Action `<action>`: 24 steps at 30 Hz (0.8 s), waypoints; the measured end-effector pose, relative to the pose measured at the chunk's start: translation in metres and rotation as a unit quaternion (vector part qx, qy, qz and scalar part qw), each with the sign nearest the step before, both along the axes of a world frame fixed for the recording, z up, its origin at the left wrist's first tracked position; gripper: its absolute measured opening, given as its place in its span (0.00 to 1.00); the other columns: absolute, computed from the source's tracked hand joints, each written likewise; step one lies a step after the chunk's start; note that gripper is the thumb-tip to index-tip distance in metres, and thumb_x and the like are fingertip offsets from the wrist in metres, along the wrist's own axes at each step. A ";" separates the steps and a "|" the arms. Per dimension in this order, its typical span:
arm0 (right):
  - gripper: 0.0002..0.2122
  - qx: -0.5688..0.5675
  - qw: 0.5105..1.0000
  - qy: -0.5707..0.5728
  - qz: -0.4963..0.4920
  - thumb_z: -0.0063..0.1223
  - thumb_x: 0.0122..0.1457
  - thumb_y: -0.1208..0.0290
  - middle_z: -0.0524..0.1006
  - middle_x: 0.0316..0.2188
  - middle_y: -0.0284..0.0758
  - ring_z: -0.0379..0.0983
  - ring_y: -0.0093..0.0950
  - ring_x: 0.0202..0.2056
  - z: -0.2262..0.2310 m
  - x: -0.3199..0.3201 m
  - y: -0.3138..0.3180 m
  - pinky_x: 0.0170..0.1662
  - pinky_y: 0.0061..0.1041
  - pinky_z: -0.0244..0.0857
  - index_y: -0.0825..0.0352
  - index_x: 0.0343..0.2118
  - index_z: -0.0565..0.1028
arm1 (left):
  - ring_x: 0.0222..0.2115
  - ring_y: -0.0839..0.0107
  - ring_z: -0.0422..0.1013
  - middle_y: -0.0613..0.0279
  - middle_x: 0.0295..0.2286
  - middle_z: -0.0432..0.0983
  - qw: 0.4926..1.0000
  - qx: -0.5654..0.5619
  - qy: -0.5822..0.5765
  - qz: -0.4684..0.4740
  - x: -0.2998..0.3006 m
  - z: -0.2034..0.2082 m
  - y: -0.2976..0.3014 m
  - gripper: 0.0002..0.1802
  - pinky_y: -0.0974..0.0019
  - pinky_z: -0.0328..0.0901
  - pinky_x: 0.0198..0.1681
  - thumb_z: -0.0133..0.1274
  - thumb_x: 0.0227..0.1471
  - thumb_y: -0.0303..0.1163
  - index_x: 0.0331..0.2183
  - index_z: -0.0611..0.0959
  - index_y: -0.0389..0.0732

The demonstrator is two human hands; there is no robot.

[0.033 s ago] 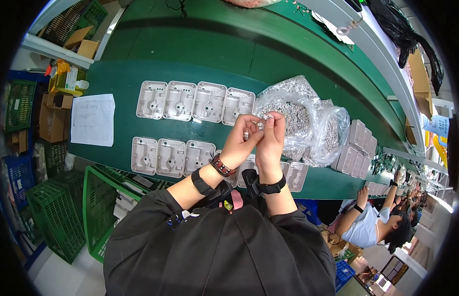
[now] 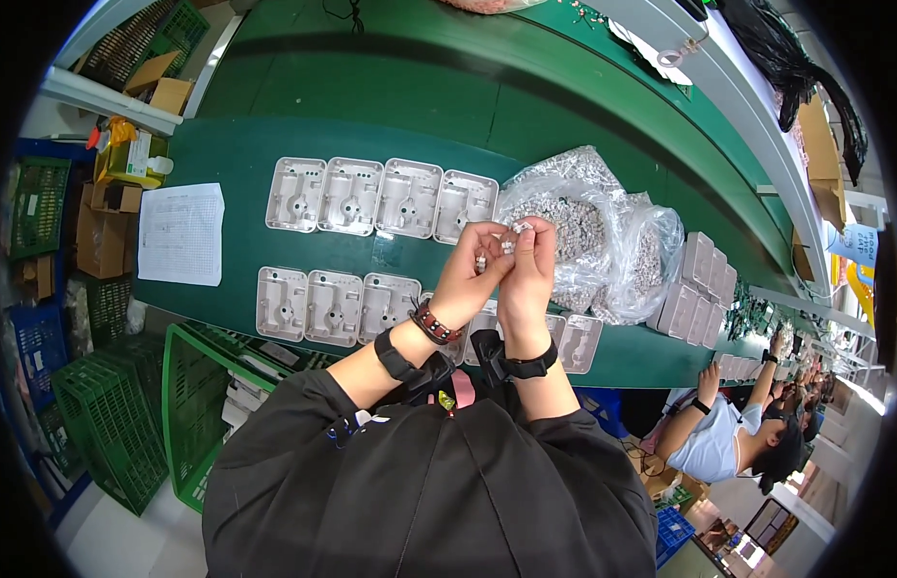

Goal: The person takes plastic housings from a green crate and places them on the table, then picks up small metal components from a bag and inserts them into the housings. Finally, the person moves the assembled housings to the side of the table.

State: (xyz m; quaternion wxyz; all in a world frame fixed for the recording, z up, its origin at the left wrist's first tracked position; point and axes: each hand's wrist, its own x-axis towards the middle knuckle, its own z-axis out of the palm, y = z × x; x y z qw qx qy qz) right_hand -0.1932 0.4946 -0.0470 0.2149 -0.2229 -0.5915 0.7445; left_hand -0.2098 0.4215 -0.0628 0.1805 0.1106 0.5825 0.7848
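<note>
My left hand [image 2: 468, 270] is closed loosely round several small white plastic parts [image 2: 507, 248], some showing between its fingers. Touching it, my right hand [image 2: 530, 275] pinches one of these parts between thumb and fingertips. Both hands are above the green table, just left of an open clear bag [image 2: 569, 231] heaped with similar small white parts. Behind them stands a row of grey-white plastic housings [image 2: 406, 197]. A second row of housings [image 2: 335, 308] lies closer to me, partly hidden by my forearms.
A second clear bag [image 2: 651, 255] adjoins the first, with stacked housings [image 2: 696, 289] to its right. A printed sheet [image 2: 181, 236] lies at the table's left. Green crates [image 2: 106, 424] stand at lower left. A co-worker [image 2: 718, 443] sits along the table to the right.
</note>
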 end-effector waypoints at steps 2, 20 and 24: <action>0.04 0.003 1.000 -0.012 0.004 0.36 0.60 0.72 0.62 0.29 0.27 0.57 0.16 0.32 0.001 0.002 -0.002 0.34 0.15 0.54 0.64 0.36 0.63 | 0.25 0.83 0.59 0.70 0.26 0.65 1.000 0.014 -0.016 0.020 0.002 0.000 0.000 0.14 0.80 0.55 0.26 0.49 0.47 0.22 0.39 0.69 0.40; 0.09 0.371 0.892 -0.046 0.256 0.53 0.45 0.78 0.70 0.31 0.38 0.67 0.34 0.36 0.020 -0.019 0.021 0.39 0.27 0.58 0.67 0.32 0.73 | 0.20 0.84 0.57 0.71 0.23 0.66 0.996 -0.085 0.034 0.019 -0.028 -0.042 -0.084 0.07 0.78 0.54 0.24 0.51 0.46 0.23 0.31 0.71 0.38; 0.07 0.394 0.840 -0.025 0.373 0.54 0.44 0.79 0.71 0.28 0.35 0.68 0.31 0.32 0.022 -0.032 -0.008 0.37 0.25 0.59 0.67 0.29 0.73 | 0.20 0.84 0.57 0.70 0.23 0.67 0.992 -0.107 0.049 -0.036 -0.036 -0.032 -0.108 0.07 0.78 0.54 0.23 0.54 0.42 0.21 0.26 0.72 0.38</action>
